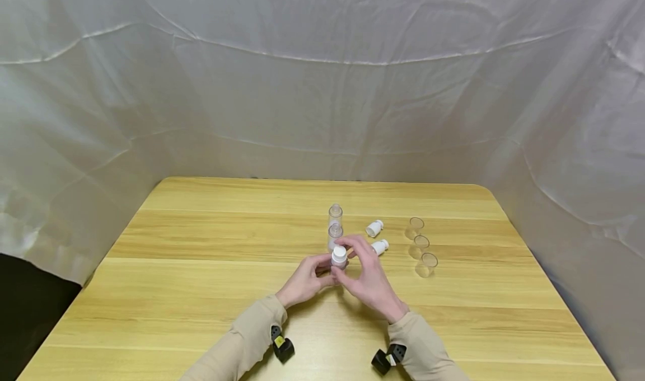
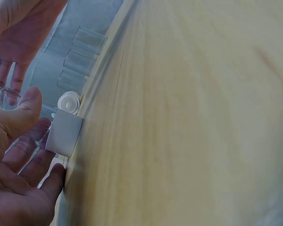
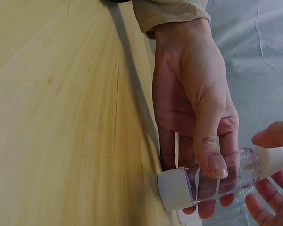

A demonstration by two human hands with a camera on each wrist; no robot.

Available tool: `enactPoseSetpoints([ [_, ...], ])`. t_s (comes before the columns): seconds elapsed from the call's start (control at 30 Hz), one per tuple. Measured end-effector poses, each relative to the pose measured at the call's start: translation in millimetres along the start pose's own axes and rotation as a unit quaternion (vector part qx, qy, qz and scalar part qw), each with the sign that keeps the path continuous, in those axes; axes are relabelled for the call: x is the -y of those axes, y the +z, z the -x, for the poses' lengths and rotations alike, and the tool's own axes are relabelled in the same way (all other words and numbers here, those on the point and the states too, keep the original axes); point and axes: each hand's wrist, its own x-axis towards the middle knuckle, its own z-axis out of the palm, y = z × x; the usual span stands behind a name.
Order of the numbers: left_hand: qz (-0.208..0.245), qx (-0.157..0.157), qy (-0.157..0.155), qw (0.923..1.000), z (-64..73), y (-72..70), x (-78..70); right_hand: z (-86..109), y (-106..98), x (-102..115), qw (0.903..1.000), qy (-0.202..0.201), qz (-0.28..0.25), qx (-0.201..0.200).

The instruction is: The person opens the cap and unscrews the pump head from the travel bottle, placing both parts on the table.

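Note:
Between my hands a clear plastic pump bottle is held upright, its white base down close over the table. My left hand grips the clear body, thumb on one side and fingers on the other, as the right wrist view shows. Up at the neck, my right hand pinches the white pump top with thumb and fingers. Just behind are two more clear bottles, standing in a row without white tops. Two loose white pump tops lie on their sides beyond my right hand.
To the right, three clear open cups stand in a line on the wooden table. Pale fabric hangs behind the table and along both sides. A dark patch shows past the left edge.

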Motion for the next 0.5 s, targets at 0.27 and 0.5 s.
enactPoseSetpoints([
  [0.27, 0.001, -0.001, -0.003, 1.0000, 0.4, 0.2, -0.2, -0.6, 0.5, -0.9, 0.9998, -0.010, -0.007, -0.018],
  [0.5, -0.004, -0.001, 0.003, 1.0000, -0.2, 0.0, 1.1, -0.5, -0.2, 1.1, 0.9999, 0.006, -0.008, 0.003],
])
